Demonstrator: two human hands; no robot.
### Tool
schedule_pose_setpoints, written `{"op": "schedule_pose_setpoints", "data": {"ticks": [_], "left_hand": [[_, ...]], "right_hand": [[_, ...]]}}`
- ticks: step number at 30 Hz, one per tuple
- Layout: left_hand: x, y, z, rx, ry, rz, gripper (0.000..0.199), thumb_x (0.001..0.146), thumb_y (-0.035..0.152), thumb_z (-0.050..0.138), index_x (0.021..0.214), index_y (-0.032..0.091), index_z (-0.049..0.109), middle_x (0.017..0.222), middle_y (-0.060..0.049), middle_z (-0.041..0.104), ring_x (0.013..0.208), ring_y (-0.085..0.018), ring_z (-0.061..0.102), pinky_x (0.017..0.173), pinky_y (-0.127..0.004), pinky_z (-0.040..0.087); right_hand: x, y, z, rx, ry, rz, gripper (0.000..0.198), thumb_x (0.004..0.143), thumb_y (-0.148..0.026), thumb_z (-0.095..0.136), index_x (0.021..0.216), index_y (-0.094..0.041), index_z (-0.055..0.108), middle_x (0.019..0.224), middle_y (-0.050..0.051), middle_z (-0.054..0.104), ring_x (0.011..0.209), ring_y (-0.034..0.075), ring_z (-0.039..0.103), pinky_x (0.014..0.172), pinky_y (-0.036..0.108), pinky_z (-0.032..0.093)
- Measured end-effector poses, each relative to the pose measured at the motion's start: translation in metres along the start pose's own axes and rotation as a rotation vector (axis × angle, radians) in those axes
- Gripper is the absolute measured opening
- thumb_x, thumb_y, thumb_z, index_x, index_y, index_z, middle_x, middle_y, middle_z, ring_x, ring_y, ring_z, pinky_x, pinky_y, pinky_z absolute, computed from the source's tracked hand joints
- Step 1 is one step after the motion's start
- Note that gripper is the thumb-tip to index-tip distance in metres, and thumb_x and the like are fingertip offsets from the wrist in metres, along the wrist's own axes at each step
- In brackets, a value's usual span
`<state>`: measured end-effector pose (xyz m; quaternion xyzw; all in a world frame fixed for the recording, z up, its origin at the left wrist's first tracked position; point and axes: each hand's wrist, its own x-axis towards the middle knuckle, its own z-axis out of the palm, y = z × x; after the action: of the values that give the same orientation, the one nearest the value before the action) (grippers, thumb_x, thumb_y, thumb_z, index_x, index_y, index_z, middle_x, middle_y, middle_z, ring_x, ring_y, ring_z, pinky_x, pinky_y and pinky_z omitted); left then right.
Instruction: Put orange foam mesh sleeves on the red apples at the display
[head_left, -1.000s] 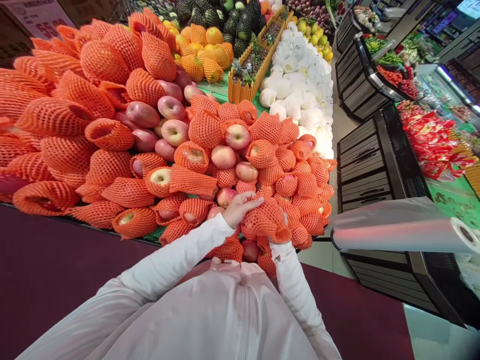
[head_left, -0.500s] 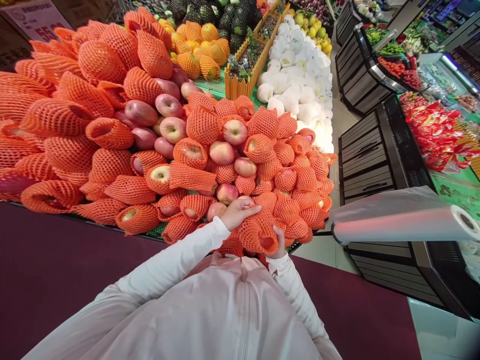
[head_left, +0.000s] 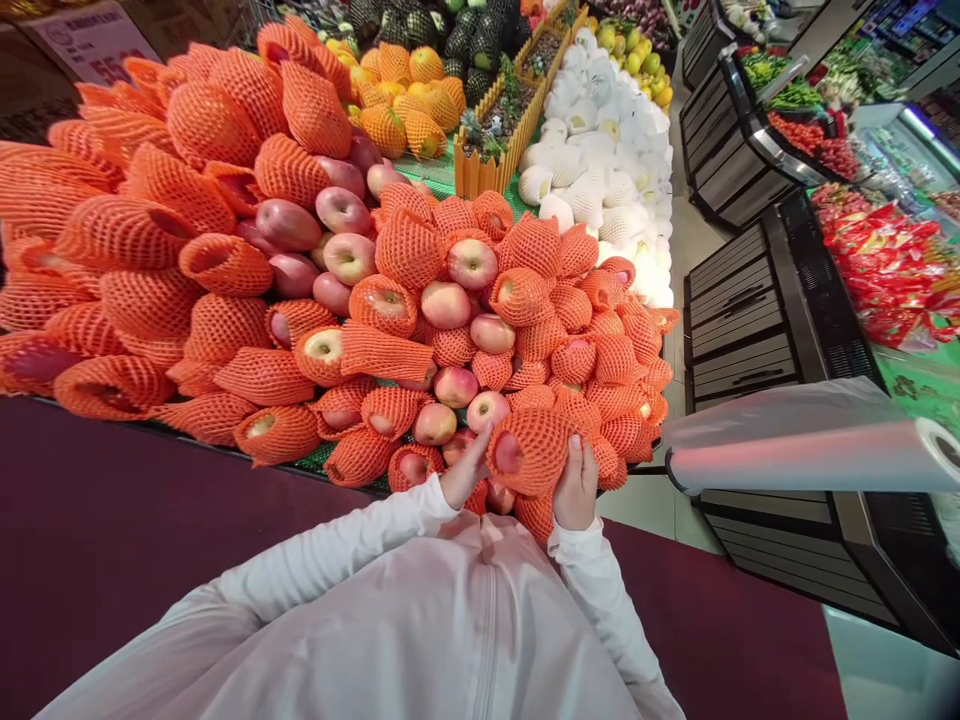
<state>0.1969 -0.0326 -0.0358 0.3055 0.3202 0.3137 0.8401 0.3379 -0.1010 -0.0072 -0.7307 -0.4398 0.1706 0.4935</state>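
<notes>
orange-netted apple point(head_left: 538, 452) btwn hands point(head_left: 576, 487), bare apples point(head_left: 455, 387) just beyond

A loose off-white jacket point(head_left: 390, 640) has a tone-matched zip point(head_left: 489, 640) down its front. Left of the zip is a long, creased white left sleeve point(head_left: 322, 555); right of it, a matching right sleeve point(head_left: 606, 600).

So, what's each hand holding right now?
Left hand: at the left side of the orange-netted fruit; grip cannot be told.
Right hand: closed on the fruit's right side, holding it.
</notes>
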Motion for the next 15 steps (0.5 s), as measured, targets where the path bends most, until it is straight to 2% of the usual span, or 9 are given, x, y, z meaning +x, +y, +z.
{"op": "schedule_pose_setpoints", "data": {"ticks": [2, 5, 8, 11, 13, 15], "left_hand": [[-0.007, 0.003, 0.002, -0.100, -0.037, -0.043, 0.067, 0.078, 0.070, 0.057, 0.123, 0.020, 0.060, 0.122, -0.009, 0.066, 0.126, -0.029, 0.053, 0.108, -0.043, 0.042], [-0.014, 0.009, 0.002, -0.067, -0.083, -0.082, 0.070, 0.076, 0.055, 0.070, 0.136, 0.025, 0.051, 0.138, -0.008, 0.056, 0.132, -0.033, 0.046, 0.107, -0.047, 0.041], [-0.016, 0.014, 0.004, -0.014, -0.016, -0.087, 0.077, 0.069, 0.040, 0.080, 0.138, 0.027, 0.049, 0.143, -0.007, 0.051, 0.137, -0.033, 0.039, 0.111, -0.046, 0.035], [-0.014, 0.014, 0.006, -0.075, 0.038, -0.050, 0.076, 0.067, 0.042, 0.081, 0.135, 0.022, 0.053, 0.136, -0.009, 0.057, 0.134, -0.034, 0.043, 0.111, -0.047, 0.035], [-0.012, 0.012, 0.005, -0.112, 0.051, -0.038, 0.075, 0.068, 0.045, 0.080, 0.133, 0.020, 0.054, 0.131, -0.011, 0.060, 0.128, -0.035, 0.048, 0.108, -0.049, 0.037], [-0.010, 0.010, 0.002, -0.079, 0.078, -0.004, 0.074, 0.068, 0.045, 0.080, 0.132, 0.020, 0.054, 0.130, -0.010, 0.060, 0.128, -0.034, 0.048, 0.109, -0.049, 0.036]], "right_hand": [[0.005, -0.010, -0.001, 0.014, 0.028, 0.024, 0.039, 0.096, -0.049, 0.037, 0.082, -0.019, 0.058, 0.077, 0.007, 0.062, 0.077, 0.021, 0.058, 0.075, 0.038, 0.048], [0.009, -0.015, 0.002, 0.074, 0.055, 0.061, 0.033, 0.094, -0.047, 0.045, 0.078, -0.019, 0.053, 0.072, 0.003, 0.059, 0.071, 0.017, 0.054, 0.071, 0.033, 0.047], [0.010, -0.007, 0.009, 0.268, 0.018, 0.176, 0.030, 0.090, -0.048, 0.051, 0.085, -0.019, 0.054, 0.083, 0.004, 0.062, 0.078, 0.017, 0.058, 0.075, 0.032, 0.049], [0.009, 0.003, 0.013, 0.404, -0.020, 0.288, 0.035, 0.085, -0.049, 0.057, 0.101, -0.018, 0.053, 0.091, 0.005, 0.064, 0.081, 0.017, 0.061, 0.076, 0.033, 0.051], [0.007, 0.006, 0.011, 0.348, -0.012, 0.266, 0.038, 0.084, -0.045, 0.059, 0.110, -0.018, 0.052, 0.098, 0.008, 0.065, 0.086, 0.018, 0.063, 0.076, 0.033, 0.052], [0.005, 0.004, 0.004, 0.215, 0.009, 0.154, 0.041, 0.084, -0.039, 0.061, 0.119, -0.018, 0.051, 0.114, 0.013, 0.062, 0.094, 0.020, 0.063, 0.076, 0.034, 0.052]]}}
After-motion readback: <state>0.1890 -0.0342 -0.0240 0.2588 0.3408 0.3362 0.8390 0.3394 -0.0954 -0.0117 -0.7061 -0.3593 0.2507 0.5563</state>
